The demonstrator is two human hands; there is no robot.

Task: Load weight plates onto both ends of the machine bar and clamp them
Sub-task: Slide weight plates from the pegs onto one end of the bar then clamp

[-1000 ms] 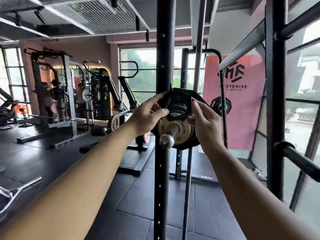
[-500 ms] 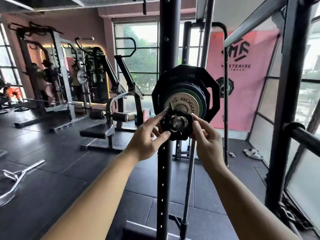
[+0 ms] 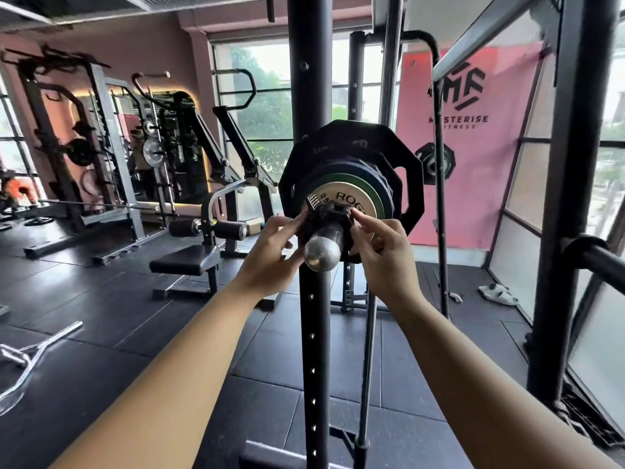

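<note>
Black clamp [image 3: 326, 216] on bar end [image 3: 322, 253], centre frame, against stacked weight plates [image 3: 351, 170]; left hand [image 3: 270, 255] and right hand [image 3: 382, 252] fingers pinch its sides.

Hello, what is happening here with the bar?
A person is fitting a black clamp on the bar end, against the stacked weight plates. The left hand and right hand hold the clamp from each side. Its lever still sticks up, so it seems not yet locked.
</note>
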